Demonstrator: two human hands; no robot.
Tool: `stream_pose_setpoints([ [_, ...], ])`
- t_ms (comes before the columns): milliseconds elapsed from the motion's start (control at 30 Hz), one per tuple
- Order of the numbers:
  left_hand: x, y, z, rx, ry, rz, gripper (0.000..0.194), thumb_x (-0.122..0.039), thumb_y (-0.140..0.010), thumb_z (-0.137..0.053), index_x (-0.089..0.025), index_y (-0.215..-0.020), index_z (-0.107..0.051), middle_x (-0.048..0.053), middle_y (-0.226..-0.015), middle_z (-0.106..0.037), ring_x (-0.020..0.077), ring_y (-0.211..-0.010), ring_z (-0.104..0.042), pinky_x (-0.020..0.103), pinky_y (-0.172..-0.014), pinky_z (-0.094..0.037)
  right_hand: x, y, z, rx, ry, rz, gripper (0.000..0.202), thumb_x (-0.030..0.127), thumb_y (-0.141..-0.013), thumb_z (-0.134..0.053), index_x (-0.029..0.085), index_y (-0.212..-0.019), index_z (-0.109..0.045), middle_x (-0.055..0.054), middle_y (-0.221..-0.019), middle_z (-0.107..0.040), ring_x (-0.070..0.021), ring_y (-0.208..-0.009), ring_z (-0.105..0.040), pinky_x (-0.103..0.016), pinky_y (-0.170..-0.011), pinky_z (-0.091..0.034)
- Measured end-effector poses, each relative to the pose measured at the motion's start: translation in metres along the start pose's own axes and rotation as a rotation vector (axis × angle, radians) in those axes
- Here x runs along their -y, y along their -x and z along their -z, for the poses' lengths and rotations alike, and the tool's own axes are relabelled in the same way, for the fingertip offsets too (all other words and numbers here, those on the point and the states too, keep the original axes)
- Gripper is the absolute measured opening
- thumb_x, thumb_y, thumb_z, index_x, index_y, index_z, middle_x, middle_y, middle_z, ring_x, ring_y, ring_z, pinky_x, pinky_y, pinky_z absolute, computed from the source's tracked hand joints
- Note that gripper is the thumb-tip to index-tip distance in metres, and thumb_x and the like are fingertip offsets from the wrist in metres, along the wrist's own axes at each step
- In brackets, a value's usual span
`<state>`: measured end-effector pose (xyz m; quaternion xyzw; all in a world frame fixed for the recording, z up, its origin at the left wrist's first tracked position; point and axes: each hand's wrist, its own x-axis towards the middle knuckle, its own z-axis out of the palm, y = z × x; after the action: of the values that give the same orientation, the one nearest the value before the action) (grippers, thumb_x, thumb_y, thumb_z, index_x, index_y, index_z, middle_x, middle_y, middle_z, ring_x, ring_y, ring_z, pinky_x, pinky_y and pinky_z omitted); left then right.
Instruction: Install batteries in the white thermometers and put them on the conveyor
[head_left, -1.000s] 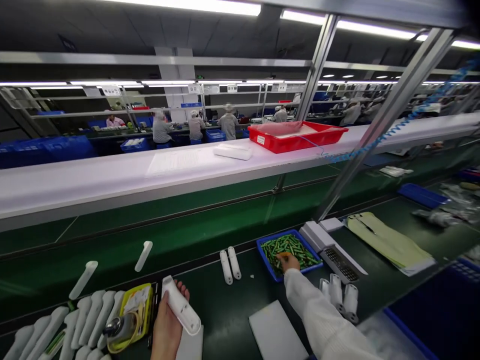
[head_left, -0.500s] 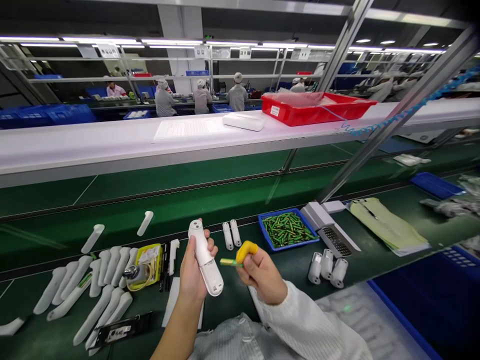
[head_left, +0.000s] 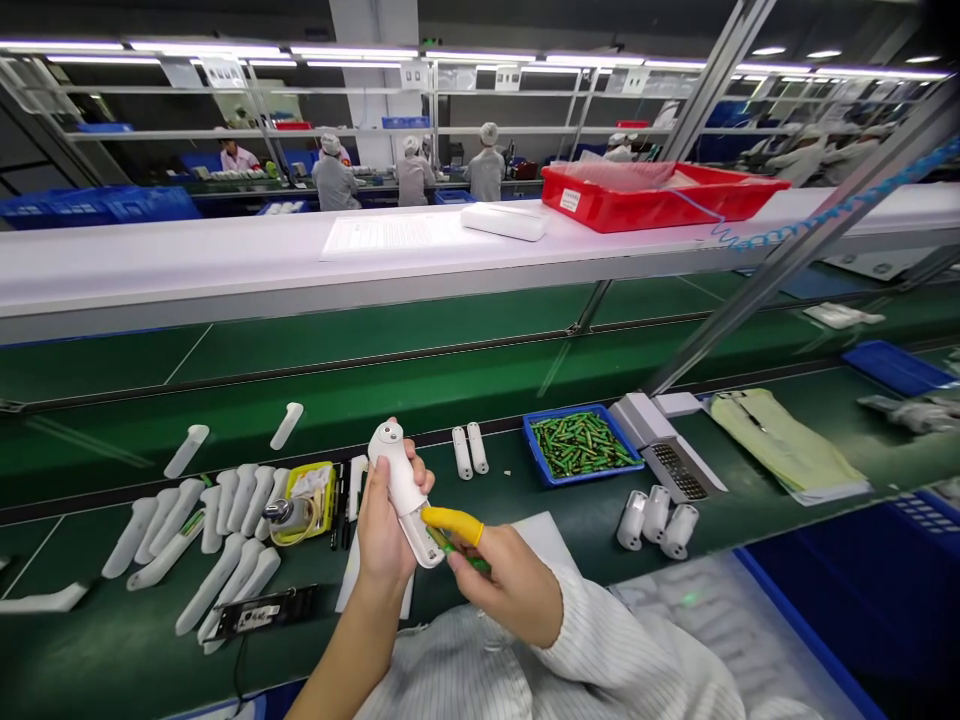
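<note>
My left hand (head_left: 384, 530) is wrapped around a white handheld device (head_left: 403, 482), tilted with its rounded head away from me. The lower end of the device shows an uncovered battery compartment (head_left: 426, 545). My right hand (head_left: 514, 590), with a yellow finger cot (head_left: 454, 522) on one finger, pinches green batteries (head_left: 478, 562) at that compartment. The covered finger touches the edge of the compartment. How far any battery sits inside is hidden by the fingers. A blue tray (head_left: 551, 481) of similar loose batteries stands beyond my right hand.
Several white device bodies (head_left: 217, 575) lie at left by a yellow bin (head_left: 324, 520). Two white pieces (head_left: 469, 452) lie ahead, with white cylindrical parts (head_left: 656, 520) at right. A metal post (head_left: 720, 280) slants up at right; a shelf (head_left: 247, 270) crosses above the bench.
My right hand has moved left, bringing the batteries from beside the device to its compartment. The yellow-covered finger now reaches over it. The view has shifted slightly.
</note>
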<state>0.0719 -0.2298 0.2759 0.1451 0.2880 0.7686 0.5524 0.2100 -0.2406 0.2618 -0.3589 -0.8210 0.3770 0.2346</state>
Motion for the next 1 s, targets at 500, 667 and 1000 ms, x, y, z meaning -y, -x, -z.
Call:
stream_pose_setpoints([
  [500,0.002,0.003,0.006,-0.096,0.014,-0.070,0.018,-0.032,-0.087,-0.050,-0.017,-0.089,-0.061,0.003,-0.087,-0.050,0.0069,-0.061,-0.044,0.019,-0.054,-0.043,0.003,-0.009,-0.006,-0.280,0.323,0.501,0.028,0.025,-0.095,-0.039,0.018,-0.073,-0.053,0.001,-0.060,-0.054,-0.0090,-0.048,-0.042,-0.026,-0.047,-0.026],
  [667,-0.001,0.007,0.006,0.005,-0.047,-0.141,0.020,-0.038,-0.085,-0.054,-0.019,-0.089,-0.060,0.002,-0.085,-0.049,0.0077,-0.061,-0.043,0.019,-0.053,-0.042,-0.004,-0.014,-0.006,-0.061,-0.088,0.156,0.023,0.041,-0.088,-0.055,0.019,-0.080,-0.054,0.004,-0.064,-0.058,-0.0081,-0.053,-0.047,-0.022,-0.053,-0.033],
  [1000,-0.005,0.007,0.006,0.013,0.074,-0.026,0.017,-0.035,-0.087,-0.051,-0.019,-0.087,-0.058,0.001,-0.079,-0.046,0.0075,-0.060,-0.039,0.019,-0.055,-0.042,-0.015,-0.025,-0.001,0.071,-0.954,-0.169,0.041,0.058,-0.079,-0.056,0.018,-0.078,-0.049,0.006,-0.055,-0.043,-0.0077,-0.050,-0.037,-0.023,-0.050,-0.027],
])
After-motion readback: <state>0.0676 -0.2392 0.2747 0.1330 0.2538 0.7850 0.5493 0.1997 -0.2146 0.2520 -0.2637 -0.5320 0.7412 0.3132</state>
